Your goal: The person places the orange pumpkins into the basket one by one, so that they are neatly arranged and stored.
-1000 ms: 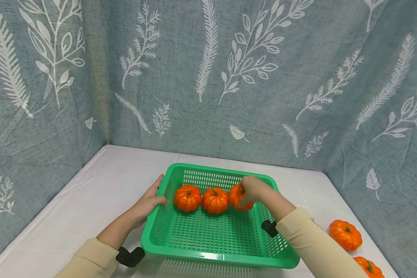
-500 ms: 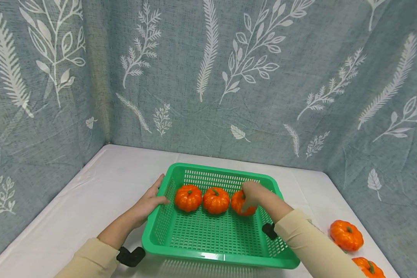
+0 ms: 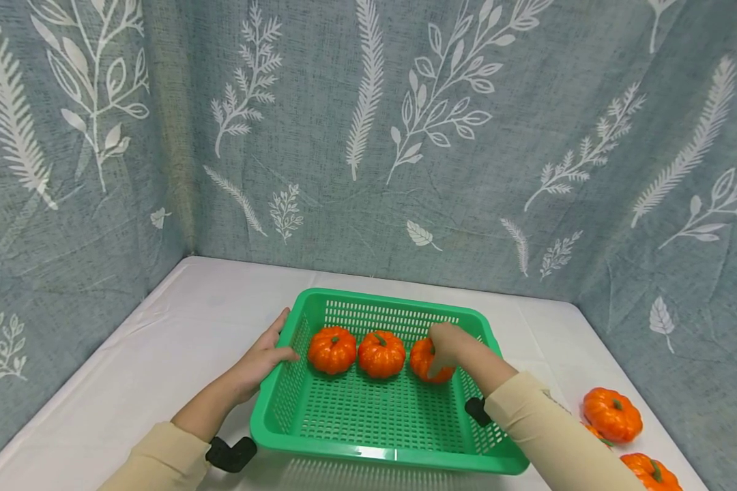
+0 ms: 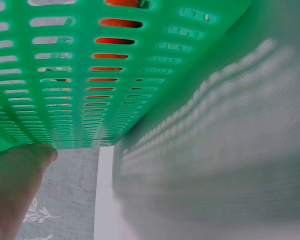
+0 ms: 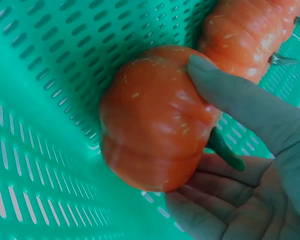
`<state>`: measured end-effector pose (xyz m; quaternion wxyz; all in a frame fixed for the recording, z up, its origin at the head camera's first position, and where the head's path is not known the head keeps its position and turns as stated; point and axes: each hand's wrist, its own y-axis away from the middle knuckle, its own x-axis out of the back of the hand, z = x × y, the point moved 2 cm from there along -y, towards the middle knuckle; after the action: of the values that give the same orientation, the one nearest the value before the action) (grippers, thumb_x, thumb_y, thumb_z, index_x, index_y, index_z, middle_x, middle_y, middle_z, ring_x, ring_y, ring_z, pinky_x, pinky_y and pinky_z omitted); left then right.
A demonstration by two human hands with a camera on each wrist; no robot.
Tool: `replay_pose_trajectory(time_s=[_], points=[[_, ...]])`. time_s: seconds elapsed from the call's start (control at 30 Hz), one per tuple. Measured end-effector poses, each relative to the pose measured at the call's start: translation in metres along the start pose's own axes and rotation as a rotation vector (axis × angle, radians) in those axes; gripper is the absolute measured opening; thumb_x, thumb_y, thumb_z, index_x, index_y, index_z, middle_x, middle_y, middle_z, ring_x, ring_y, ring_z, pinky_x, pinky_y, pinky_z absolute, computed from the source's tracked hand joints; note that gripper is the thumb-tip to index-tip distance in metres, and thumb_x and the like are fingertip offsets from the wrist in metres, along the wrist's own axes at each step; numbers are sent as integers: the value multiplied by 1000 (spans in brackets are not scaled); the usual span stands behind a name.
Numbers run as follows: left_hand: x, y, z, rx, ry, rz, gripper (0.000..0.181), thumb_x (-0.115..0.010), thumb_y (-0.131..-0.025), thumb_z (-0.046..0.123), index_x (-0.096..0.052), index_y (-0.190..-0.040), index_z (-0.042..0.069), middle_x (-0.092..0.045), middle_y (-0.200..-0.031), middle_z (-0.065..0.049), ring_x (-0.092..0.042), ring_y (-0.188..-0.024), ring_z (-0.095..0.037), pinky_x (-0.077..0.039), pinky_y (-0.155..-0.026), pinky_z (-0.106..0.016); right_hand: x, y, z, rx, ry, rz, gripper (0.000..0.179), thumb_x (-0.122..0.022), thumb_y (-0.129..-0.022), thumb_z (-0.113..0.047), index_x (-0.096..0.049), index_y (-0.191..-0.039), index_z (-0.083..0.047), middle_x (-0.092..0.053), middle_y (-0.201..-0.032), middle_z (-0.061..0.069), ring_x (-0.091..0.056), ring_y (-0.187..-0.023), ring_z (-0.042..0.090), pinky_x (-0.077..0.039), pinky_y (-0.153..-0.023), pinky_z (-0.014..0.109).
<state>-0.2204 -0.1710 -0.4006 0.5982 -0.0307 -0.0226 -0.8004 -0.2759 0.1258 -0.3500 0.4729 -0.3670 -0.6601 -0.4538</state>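
Note:
A green plastic basket [image 3: 368, 451] with slotted walls stands on the white table. Its left rim is gripped by my left hand [image 3: 261, 358], thumb over the edge; in the left wrist view that hand [image 4: 20, 175] is partly seen at the wall. Inside, along the back, sit two small orange pumpkins: a left one [image 3: 332, 350] and a middle one [image 3: 381, 354]. My right hand [image 3: 453, 346] holds a third pumpkin [image 3: 422, 361] at the row's right end. In the right wrist view, thumb and fingers lie on opposite sides of this pumpkin [image 5: 155, 120], its green stem toward the palm.
More orange pumpkins lie on the table to the right: one at the back [image 3: 612, 415], one nearer [image 3: 652, 472] and another mostly hidden behind the right sleeve [image 3: 565, 436]. A grey-blue curtain [image 3: 319, 204] with white leaves hangs behind and at both sides.
My right hand and its pumpkin have shifted slightly right and lower in the basket, mostly in the first half second. The left hand has stayed on the rim.

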Motion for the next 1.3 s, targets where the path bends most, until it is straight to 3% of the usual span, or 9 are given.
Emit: replay_pose_trajectory(time_s=[0.4,0.63,0.77,0.9,1.3], points=[[0,0,0,4,7,-8,94,-46,-78,0,19,-144,10,-2,-152,-22,-39,-124,-42,-52,-84,-42,-1,2,6,-44,22,-12,39,-83,-59,-11,-58,-87,-1,-58,-81,6,-55,-76,19,-52,-68,31],[-1,0,0,7,13,-9,93,-47,-79,1,18,-145,10,-1,-152,-22,-35,-126,-43,-51,-87,-41,12,10,10,-11,-23,11,36,-81,-61,-13,-57,-84,-1,-56,-77,5,-49,-68,17,-48,-59,28],[0,0,0,3,10,-12,93,-46,-78,0,19,-144,9,2,-152,-21,-32,-128,-44,-50,-89,-41,24,17,12,-2,-56,19,57,-81,-65,-18,-55,-109,8,-60,-104,16,-57,-92,28,-52,-77,36],[1,0,0,3,5,-12,93,-46,-78,0,19,-144,9,2,-152,-21,-32,-127,-44,-50,-88,-42,32,27,17,33,-60,42,76,-79,-68,-22,-45,-127,12,-48,-129,27,-47,-117,41,-44,-96,47],[0,0,1,1,-11,-10,94,-47,-78,0,19,-144,9,5,-152,-21,-27,-130,-45,-49,-89,-41,46,58,37,19,-104,70,77,-75,-72,-30,-44,-131,8,-49,-129,27,-44,-119,44,-42,-95,53]])
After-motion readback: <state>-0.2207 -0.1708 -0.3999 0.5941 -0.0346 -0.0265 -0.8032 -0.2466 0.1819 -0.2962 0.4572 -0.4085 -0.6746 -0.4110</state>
